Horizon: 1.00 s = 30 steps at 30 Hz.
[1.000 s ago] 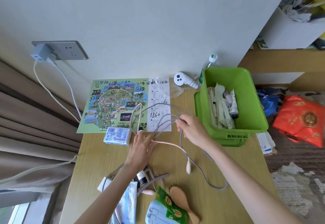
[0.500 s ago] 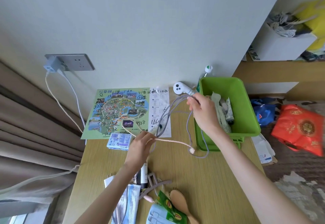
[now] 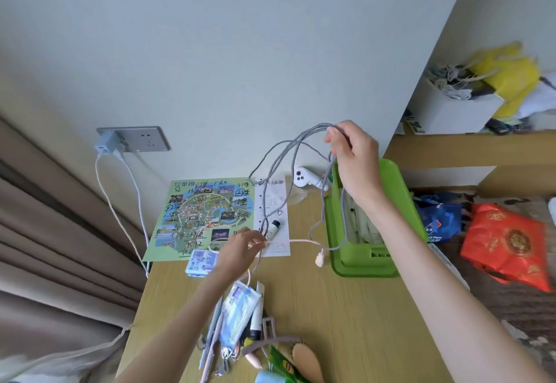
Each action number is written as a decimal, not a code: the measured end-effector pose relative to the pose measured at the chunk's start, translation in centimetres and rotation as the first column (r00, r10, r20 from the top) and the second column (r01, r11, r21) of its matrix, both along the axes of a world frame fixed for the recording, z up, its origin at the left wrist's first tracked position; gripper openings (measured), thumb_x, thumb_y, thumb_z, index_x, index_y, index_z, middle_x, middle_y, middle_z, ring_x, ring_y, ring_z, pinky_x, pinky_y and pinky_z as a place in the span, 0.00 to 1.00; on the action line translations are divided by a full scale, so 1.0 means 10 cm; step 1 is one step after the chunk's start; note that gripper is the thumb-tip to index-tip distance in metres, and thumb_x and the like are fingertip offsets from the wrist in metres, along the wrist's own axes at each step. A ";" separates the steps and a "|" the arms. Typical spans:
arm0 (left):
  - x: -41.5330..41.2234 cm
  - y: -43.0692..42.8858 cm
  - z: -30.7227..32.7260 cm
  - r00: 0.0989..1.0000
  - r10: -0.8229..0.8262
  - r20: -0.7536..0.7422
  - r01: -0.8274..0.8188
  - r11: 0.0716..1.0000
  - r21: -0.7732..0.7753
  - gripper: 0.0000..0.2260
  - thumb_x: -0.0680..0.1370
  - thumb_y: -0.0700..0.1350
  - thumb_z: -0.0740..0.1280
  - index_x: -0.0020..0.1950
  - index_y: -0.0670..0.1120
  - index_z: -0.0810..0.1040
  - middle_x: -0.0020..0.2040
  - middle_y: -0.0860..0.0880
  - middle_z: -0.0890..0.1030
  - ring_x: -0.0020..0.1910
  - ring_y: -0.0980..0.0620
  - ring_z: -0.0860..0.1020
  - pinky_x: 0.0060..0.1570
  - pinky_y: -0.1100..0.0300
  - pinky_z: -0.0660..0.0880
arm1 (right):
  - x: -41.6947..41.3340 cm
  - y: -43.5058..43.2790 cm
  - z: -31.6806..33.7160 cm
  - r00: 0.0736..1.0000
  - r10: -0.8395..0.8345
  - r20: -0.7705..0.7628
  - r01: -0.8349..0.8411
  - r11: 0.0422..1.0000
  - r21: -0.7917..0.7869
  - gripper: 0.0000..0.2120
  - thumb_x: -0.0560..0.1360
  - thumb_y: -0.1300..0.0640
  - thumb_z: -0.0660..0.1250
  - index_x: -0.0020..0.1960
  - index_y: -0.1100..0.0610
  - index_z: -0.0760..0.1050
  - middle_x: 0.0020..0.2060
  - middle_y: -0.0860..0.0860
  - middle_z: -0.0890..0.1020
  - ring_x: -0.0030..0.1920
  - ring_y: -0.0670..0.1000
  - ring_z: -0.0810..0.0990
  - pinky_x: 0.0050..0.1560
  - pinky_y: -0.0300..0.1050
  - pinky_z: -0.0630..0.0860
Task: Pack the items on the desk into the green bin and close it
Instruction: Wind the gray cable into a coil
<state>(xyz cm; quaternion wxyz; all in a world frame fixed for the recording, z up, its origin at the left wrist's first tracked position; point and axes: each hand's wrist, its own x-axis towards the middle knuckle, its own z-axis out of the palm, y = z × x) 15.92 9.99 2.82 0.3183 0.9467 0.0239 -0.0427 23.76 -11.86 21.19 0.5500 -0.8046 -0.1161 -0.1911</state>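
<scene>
The right hand [image 3: 355, 160] is raised above the far-left corner of the green bin [image 3: 361, 259], its fingers curled around the top of a looped grey braided cable [image 3: 314, 128]. The loops hang down from it; one strand drops inside the bin and the others slant down to the left hand [image 3: 240, 247]. That hand is low over the table [image 3: 346, 322], fingers pinching the grey strands together with a pink cable [image 3: 298, 241], whose pale plug [image 3: 319, 260] dangles just beside the bin's near-left corner. The bin stands open at the right side of the table with light packets inside. Under the cables lie a coloured map sheet [image 3: 204, 211] and a white paper with a small tube [image 3: 273, 227] on it. A blue tissue pack [image 3: 201, 262] sits just beside the left wrist, and a wooden hairbrush [image 3: 307, 358] and a hair claw clip [image 3: 270, 340] lie at the near edge.
</scene>
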 end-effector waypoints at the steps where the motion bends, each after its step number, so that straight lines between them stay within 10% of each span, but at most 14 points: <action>1: 0.02 -0.01 0.04 1.000 0.005 0.002 -0.005 1.000 -0.029 0.06 0.78 0.44 0.68 0.53 0.49 0.83 0.52 0.54 0.82 0.47 0.57 0.79 0.48 0.56 0.78 | -0.01 0.00 0.07 1.000 0.003 0.008 -0.003 1.000 0.005 0.10 0.80 0.62 0.60 0.42 0.62 0.76 0.27 0.43 0.70 0.28 0.46 0.64 0.31 0.41 0.61; 10: 0.15 -0.12 0.54 0.983 0.184 -0.029 -0.159 0.751 -0.641 0.16 0.75 0.46 0.72 0.56 0.44 0.70 0.51 0.45 0.81 0.50 0.49 0.81 0.51 0.55 0.78 | -0.06 -0.12 0.51 0.999 0.029 0.036 -0.030 0.999 0.039 0.13 0.81 0.62 0.59 0.43 0.67 0.76 0.29 0.49 0.70 0.29 0.45 0.66 0.32 0.39 0.64; 14: 0.28 -0.19 0.78 0.999 0.020 -0.035 -0.037 0.789 -0.614 0.13 0.78 0.49 0.68 0.59 0.44 0.74 0.51 0.49 0.83 0.49 0.58 0.81 0.47 0.65 0.75 | -0.06 -0.16 0.61 0.997 0.025 0.071 -0.027 0.999 0.027 0.13 0.81 0.61 0.59 0.42 0.65 0.75 0.29 0.49 0.71 0.30 0.45 0.67 0.35 0.41 0.65; 22: 0.46 -0.35 1.38 0.999 -0.039 0.027 0.047 0.723 -0.689 0.11 0.84 0.40 0.57 0.49 0.37 0.76 0.42 0.39 0.80 0.45 0.45 0.80 0.51 0.45 0.78 | 0.00 -0.28 0.77 0.992 -0.001 0.128 -0.014 0.993 0.114 0.12 0.82 0.58 0.58 0.42 0.59 0.74 0.29 0.47 0.72 0.29 0.47 0.68 0.31 0.42 0.66; 30: 0.59 -0.38 2.18 0.984 0.021 0.176 0.123 0.632 -0.765 0.10 0.83 0.42 0.59 0.53 0.37 0.77 0.46 0.41 0.82 0.46 0.45 0.83 0.53 0.47 0.78 | 0.03 -0.43 0.96 0.992 0.029 0.121 -0.058 0.968 0.246 0.13 0.83 0.57 0.57 0.41 0.53 0.73 0.32 0.50 0.76 0.24 0.46 0.73 0.25 0.37 0.68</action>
